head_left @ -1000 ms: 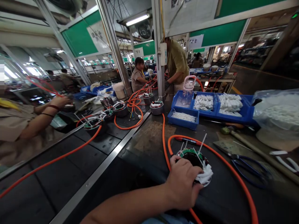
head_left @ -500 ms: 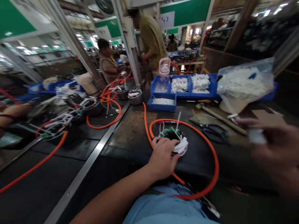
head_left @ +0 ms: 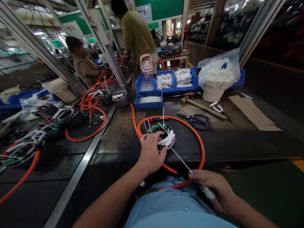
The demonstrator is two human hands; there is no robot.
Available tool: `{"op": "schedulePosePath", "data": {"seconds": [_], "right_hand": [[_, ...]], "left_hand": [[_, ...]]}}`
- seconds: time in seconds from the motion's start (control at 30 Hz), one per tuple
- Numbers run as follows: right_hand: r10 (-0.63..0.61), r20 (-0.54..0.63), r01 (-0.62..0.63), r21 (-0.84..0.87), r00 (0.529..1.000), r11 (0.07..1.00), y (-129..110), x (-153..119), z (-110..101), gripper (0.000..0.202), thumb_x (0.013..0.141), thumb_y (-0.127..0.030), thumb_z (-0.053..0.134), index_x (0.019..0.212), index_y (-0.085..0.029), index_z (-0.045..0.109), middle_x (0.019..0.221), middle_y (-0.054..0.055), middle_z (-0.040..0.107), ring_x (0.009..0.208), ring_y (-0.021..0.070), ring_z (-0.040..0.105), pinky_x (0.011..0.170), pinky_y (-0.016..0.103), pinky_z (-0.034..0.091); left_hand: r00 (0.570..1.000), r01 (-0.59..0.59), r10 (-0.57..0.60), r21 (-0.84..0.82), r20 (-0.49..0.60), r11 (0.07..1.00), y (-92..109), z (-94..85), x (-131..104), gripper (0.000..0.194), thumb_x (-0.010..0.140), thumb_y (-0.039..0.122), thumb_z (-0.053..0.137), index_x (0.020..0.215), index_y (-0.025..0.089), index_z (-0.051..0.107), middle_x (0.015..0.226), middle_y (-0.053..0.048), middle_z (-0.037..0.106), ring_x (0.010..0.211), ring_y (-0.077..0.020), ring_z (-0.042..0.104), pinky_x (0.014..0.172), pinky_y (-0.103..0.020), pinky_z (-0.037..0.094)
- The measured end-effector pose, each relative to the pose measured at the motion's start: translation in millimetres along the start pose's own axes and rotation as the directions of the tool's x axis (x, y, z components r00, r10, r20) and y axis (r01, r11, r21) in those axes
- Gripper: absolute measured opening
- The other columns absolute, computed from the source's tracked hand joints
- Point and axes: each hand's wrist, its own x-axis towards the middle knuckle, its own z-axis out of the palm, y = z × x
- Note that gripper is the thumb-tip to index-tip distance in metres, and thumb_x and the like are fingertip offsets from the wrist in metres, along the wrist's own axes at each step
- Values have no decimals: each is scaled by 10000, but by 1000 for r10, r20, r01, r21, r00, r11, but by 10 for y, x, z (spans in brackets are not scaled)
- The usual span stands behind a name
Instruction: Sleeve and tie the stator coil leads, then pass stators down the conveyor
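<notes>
A round motor stator (head_left: 155,129) with green and white windings lies on the dark bench inside a loop of orange cable (head_left: 201,148). My left hand (head_left: 152,148) rests over its near left side, fingers and thumb curled round the rim by a bundle of white sleeved leads (head_left: 168,140). From that side a thin white cord (head_left: 180,159) runs straight down to my right hand (head_left: 211,183), pinched between its fingertips. Something whitish (head_left: 209,192) also shows under the right fingers; its kind is unclear. Thin white strips (head_left: 163,115) stick up from the stator.
Blue bins (head_left: 166,80) of white sleeves and a small blue tray (head_left: 149,106) of thin white strips stand behind. A hammer (head_left: 206,109), blue-handled scissors (head_left: 200,122), white-handled pliers (head_left: 217,108) and cardboard (head_left: 254,112) lie right. More stators (head_left: 120,98) stand left; two people work beyond.
My right hand has come down and left from beside the tools to near my lap, where it holds the cord taut. My left hand stays on the stator. The view has turned right.
</notes>
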Motion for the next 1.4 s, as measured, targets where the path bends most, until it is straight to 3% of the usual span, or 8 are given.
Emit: {"op": "schedulePosePath", "data": {"seconds": [0.17, 0.3, 0.43, 0.53, 0.6, 0.77, 1.1, 1.4], "right_hand": [[-31, -16, 32, 36, 999, 999, -3, 35, 16, 371, 805, -62, 389, 1128, -242, 358, 1125, 81, 598, 1117, 199, 521, 885, 372, 484], [-55, -34, 57, 32, 998, 998, 37, 347, 83, 318, 804, -61, 399, 1076, -223, 428, 1183, 94, 562, 1124, 187, 513, 891, 328, 468], [173, -80, -159, 153, 982, 975, 134, 813, 210, 174, 815, -102, 438, 931, -202, 521, 1107, 79, 583, 1015, 167, 557, 850, 292, 460], [424, -121, -340, 423, 898, 840, 182, 1075, 263, 51, 811, -199, 534, 862, -196, 535, 876, 34, 605, 825, 150, 583, 766, 286, 481], [530, -75, -390, 591, 845, 706, 189, 1158, 262, 140, 770, -277, 617, 832, -190, 526, 802, 13, 583, 756, 143, 580, 730, 283, 491], [597, 13, -400, 755, 802, 520, 148, 1144, 211, 306, 671, -319, 728, 819, -187, 494, 819, 10, 583, 778, 144, 593, 786, 297, 477], [669, -47, -512, 605, 742, 610, 237, 1332, 286, 283, 615, -293, 711, 695, -174, 466, 626, -47, 470, 565, 89, 435, 526, 210, 377], [650, -64, -456, 661, 757, 596, 173, 1193, 279, 257, 647, -281, 696, 759, -180, 488, 737, -15, 534, 692, 118, 515, 655, 236, 428]], "left_hand": [[997, -54, 52, 34, 58, 998, -3, -31, -2, 448, 773, 263, 551, 1194, 179, 425, 983, -50, 598, 960, -203, 518, 956, -434, 255], [995, -74, 66, 108, 77, 991, 11, -13, -1, 439, 816, 262, 499, 1234, 158, 411, 1077, -91, 600, 1022, -228, 509, 960, -446, 258], [999, -7, 6, -17, -49, 1000, 0, 47, -10, 699, 766, 225, 579, 1364, 155, 222, 1012, -52, 650, 1023, -208, 529, 973, -433, 262], [992, -47, 39, -62, -123, 997, -21, 67, -22, 504, 760, 212, 598, 1240, 223, 445, 995, -20, 666, 1008, -195, 545, 962, -418, 279], [986, -108, 103, -32, -127, 994, -33, 66, -29, 279, 779, 215, 585, 1055, 247, 598, 979, -10, 674, 996, -196, 548, 942, -415, 293], [964, -204, 201, -2, -175, 979, -54, 70, -29, 214, 795, 208, 573, 995, 241, 643, 960, -14, 690, 978, -199, 547, 911, -416, 318], [959, -220, 215, -7, -184, 975, -66, 67, -13, 218, 789, 207, 575, 993, 236, 644, 955, -20, 692, 968, -206, 548, 896, -424, 320], [957, -226, 222, 0, -187, 974, -62, 69, -19, 218, 788, 202, 567, 991, 232, 642, 944, -24, 687, 963, -200, 548, 890, -413, 324]]}}
